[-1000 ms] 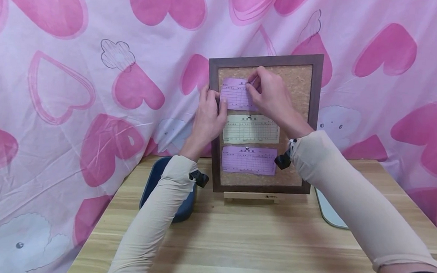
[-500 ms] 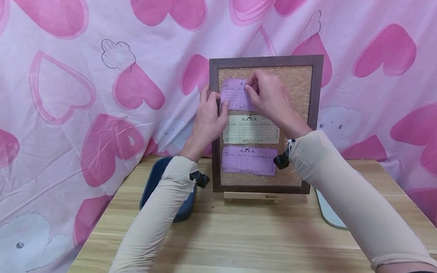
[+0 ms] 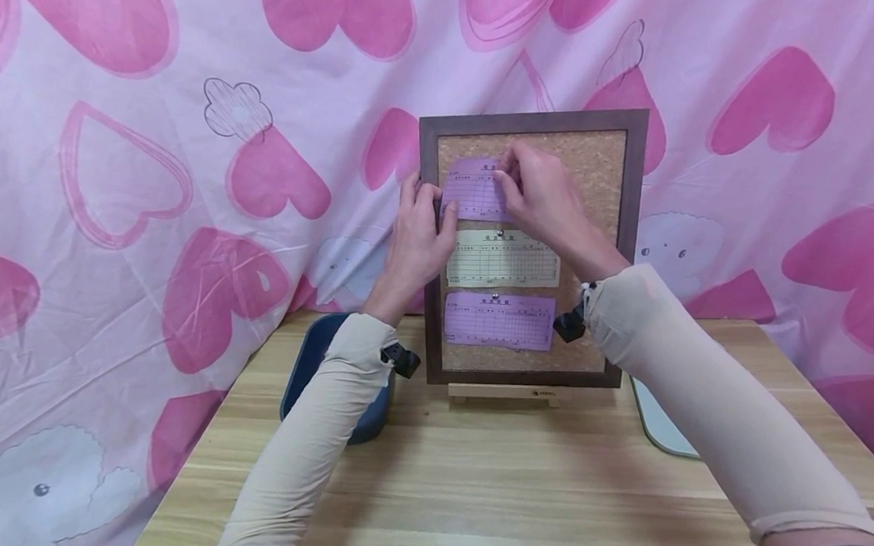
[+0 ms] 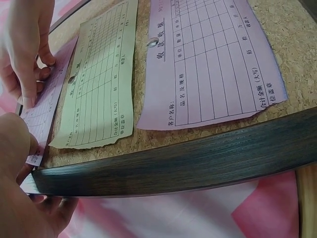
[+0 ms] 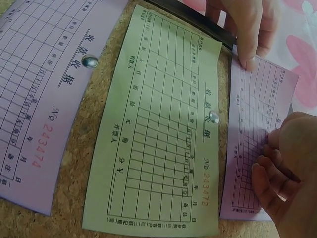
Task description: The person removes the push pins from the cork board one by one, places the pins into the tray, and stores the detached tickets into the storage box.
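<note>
A cork board (image 3: 598, 196) in a dark wooden frame stands upright on a small easel (image 3: 500, 391). My left hand (image 3: 421, 236) grips its left edge, the thumb resting on the upper purple receipt slip (image 3: 471, 194). At that slip's top middle, my right hand (image 3: 545, 189) has thumb and fingers pinched around a small pushpin, almost wholly hidden by the fingertips. Below hang a pale green receipt slip (image 5: 158, 119) and a lower purple receipt slip (image 4: 208, 64), each held by a silver round-headed pin (image 5: 214, 117) at its top middle.
A dark blue tray (image 3: 371, 419) sits left of the board, partly behind the left forearm. On the right, a pale flat board (image 3: 667, 422) lies partly under the right forearm. Behind the wooden table (image 3: 495, 486) hangs a pink heart-print cloth (image 3: 145, 282).
The right hand has shifted slightly at the upper slip's top edge; a small dark tip visible between its fingers earlier is now covered. The left hand stays in place on the frame.
</note>
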The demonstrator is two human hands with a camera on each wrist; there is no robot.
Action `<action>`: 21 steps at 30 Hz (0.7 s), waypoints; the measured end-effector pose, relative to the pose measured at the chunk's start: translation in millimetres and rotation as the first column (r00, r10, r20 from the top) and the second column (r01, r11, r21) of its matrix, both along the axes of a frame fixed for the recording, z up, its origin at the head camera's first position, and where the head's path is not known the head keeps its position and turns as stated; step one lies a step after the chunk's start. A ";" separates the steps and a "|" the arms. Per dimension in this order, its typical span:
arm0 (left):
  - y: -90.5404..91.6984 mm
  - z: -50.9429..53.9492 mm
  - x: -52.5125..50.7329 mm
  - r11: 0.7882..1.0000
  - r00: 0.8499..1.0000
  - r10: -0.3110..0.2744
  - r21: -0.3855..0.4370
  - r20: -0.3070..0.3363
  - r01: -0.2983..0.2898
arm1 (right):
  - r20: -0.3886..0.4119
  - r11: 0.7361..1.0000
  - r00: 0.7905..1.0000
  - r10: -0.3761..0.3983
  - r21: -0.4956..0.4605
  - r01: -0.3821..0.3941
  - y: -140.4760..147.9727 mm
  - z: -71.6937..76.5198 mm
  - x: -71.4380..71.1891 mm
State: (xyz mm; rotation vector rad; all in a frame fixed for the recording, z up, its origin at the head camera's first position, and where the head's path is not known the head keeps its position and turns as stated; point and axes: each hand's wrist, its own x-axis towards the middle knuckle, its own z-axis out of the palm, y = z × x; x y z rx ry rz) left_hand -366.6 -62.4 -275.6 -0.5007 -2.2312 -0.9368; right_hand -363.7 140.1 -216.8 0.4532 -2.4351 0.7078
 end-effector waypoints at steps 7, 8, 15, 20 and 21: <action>1.7 -1.2 -1.0 1.000 1.000 0.000 0.021 -0.010 0.001 | -0.009 1.000 1.000 0.007 -0.001 -0.007 8.0 -2.9 -2.6; 2.0 -1.0 -1.2 1.000 1.000 -0.002 0.028 -0.009 0.002 | -0.007 1.000 1.000 0.010 0.000 -0.010 9.4 -3.3 -3.0; 4.8 -0.2 -2.9 0.998 1.000 0.006 0.062 0.022 -0.007 | -0.021 0.999 0.999 0.037 0.018 -0.037 18.5 -7.0 -4.3; 6.5 -0.3 -4.1 0.995 0.999 0.010 0.095 0.032 -0.013 | -0.025 1.000 0.999 0.024 0.020 -0.024 27.0 -10.9 -3.5; 6.7 -0.4 -4.4 0.994 1.000 0.008 0.107 0.024 -0.010 | -0.026 1.000 0.999 0.019 0.018 -0.019 29.0 -11.5 -3.0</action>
